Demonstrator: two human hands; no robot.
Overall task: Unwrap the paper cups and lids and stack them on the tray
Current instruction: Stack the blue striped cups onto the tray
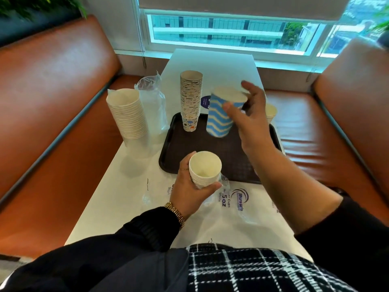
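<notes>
While the right hand (pixel 250 119) pinches the blue striped cup (pixel 221 114) over the tray's (pixel 168 152) far edge, lower it upright beside the patterned stack (pixel 190 100). Left hand (pixel 189 188) fingers curl around the white cups (pixel 205 168) at the near edge.

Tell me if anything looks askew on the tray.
Yes: the blue striped cup is tilted, leaning left on the tray under the right hand. The patterned stack beside it stands upright.

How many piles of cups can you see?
5: a tall patterned stack on the tray, a blue wavy stack in the right hand, a white stack in the left hand, a big white stack at left, one half hidden behind the right hand.
</notes>
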